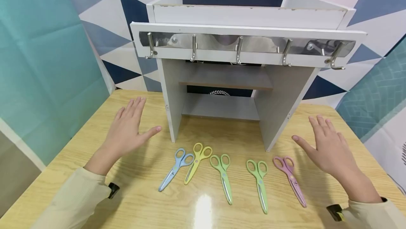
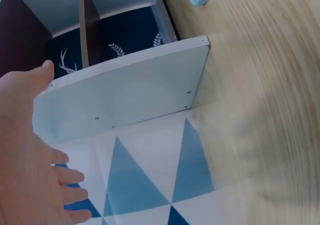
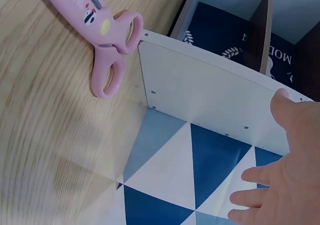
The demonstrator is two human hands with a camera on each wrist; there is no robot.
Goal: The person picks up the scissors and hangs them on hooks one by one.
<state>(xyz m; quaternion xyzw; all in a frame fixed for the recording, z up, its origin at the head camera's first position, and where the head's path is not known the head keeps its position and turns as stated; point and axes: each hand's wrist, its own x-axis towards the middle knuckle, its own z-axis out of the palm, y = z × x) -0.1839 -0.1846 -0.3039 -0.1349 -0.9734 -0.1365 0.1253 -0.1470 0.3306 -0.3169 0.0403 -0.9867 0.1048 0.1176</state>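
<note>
Right wrist view, upper right: dark-blue backdrop point(image 3: 215, 22) appears to read "MOD". Script on pink scissors point(image 3: 103, 29), upper left, and head-view metal rail point(image 1: 215, 42) lettering are illegible.

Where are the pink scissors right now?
In the head view, the pink scissors lie on the table at the row's right end, between the rightmost green scissors and the right hand.

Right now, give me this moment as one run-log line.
left hand: holds nothing | right hand: holds nothing | scissors: five, lying on table in front of shelf unit | hooks: nothing hung
</note>
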